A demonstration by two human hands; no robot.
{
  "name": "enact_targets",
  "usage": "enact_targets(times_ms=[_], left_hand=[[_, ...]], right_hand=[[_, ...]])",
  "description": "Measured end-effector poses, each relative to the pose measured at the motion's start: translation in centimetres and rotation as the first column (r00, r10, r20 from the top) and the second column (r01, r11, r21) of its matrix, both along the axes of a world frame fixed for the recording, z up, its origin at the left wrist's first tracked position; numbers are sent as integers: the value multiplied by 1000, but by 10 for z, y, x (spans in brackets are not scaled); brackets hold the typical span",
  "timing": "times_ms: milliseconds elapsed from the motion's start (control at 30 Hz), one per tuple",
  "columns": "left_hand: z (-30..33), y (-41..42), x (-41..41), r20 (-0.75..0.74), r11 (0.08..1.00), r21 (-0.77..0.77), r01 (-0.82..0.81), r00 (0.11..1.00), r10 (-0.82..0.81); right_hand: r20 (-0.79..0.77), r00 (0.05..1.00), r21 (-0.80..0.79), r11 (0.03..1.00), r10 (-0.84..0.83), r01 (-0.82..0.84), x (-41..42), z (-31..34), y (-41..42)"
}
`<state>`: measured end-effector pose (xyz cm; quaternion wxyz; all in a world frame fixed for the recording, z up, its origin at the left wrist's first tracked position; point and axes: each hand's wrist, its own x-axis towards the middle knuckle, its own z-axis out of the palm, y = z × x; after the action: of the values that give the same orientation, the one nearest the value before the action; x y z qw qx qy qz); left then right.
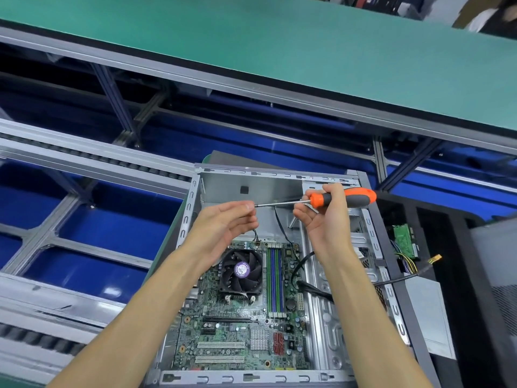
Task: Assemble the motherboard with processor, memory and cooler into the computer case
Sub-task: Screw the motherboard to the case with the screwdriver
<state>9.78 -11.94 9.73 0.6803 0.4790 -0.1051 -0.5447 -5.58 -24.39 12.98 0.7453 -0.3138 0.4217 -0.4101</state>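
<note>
Board (240, 326) seated in case (321, 326), cooler (241, 271) and memory (275, 281) fitted. Above, left hand (223, 222) pinches at driver (330, 198) tip, likely loading a screw; none visible. Right hand (321, 211) grips handle. Advice: keep shaft level until screw sits square.

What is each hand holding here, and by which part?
The right hand grips the screwdriver by its orange handle. The left hand pinches at the shaft's tip; whether it holds a screw cannot be told.
</note>
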Motion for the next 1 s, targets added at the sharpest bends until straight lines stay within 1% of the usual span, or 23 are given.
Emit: enact_targets(times_ms=[67,167,267,367,567,633,667,700,733,767,800,833,867,900,933,1000], left_hand=[[1,0,-1,44,1000,16,-16,999,15],[3,0,-2,70,998,34,-55,996,52],[6,0,0,128,997,21,-74,989,70],[12,0,5,108,997,-10,-76,991,77],[29,3,14,91,997,-61,-47,994,52],[30,8,17,99,998,-50,-46,994,50],[29,11,17,167,999,-10,-37,985,38],[27,13,13,300,997,71,-16,954,-6],[23,17,9,491,981,196,10,864,-107],[17,20,2,678,931,364,25,678,-283],[8,23,-7,770,846,532,9,411,-488],[0,26,-16,745,754,656,-23,173,-644],[-8,29,-23,676,674,737,-47,27,-737],[-14,31,-29,601,602,797,-51,-40,-799],[-19,33,-32,541,543,838,-45,-59,-839],[-26,34,-35,487,488,872,-24,-45,-872]], right_hand=[[15,1000,-2,1000,-2,2,0,-2,1],[43,999,7,1000,-1,0,2,-3,3],[87,996,34,999,-9,6,5,-3,5],[144,989,68,997,-30,21,8,-1,7],[259,966,119,993,-20,-11,17,5,9],[292,956,134,991,-25,-15,19,8,7],[299,954,129,992,-25,-14,19,9,6],[291,957,110,994,-23,-9,19,10,4],[266,964,76,997,-18,-2,19,11,1],[226,974,34,999,-9,1,20,11,-1],[172,985,-14,1000,6,-3,22,11,-3],[109,994,-65,998,26,-19,25,11,-4],[42,998,-116,992,55,-50,29,12,-4],[-25,995,-167,981,93,-96,34,11,-2],[-88,987,-212,966,135,-151,40,10,0],[-209,955,-291,920,208,-264,51,5,4]])
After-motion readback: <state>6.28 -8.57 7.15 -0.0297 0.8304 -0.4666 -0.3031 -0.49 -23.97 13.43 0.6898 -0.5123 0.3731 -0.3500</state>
